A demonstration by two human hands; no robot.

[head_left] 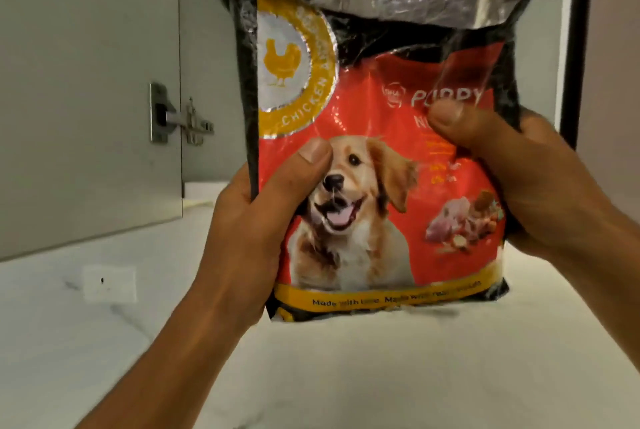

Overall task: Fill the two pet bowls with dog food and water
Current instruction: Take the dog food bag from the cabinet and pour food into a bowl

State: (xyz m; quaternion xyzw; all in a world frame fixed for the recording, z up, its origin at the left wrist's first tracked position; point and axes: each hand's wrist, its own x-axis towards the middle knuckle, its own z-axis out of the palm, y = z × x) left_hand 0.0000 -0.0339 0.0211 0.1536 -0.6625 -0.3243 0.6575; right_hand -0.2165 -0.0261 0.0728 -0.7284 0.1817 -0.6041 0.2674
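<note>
A red and black bag of puppy food (374,89) fills the middle of the head view, upright, with a dog picture on its front and its silver top folded over toward me. My left hand (256,220) grips the bag's left edge, thumb pressed on the front. My right hand (526,179) grips the right edge, thumb on the front near the printed words. The bag is held in the air in front of an open cabinet. No pet bowls are in view.
An open grey cabinet door (86,99) with a metal hinge (180,117) stands at the left. A white marbled wall (346,376) with a white socket plate (109,285) lies below and behind the bag. A dark vertical cabinet edge (575,65) runs at the right.
</note>
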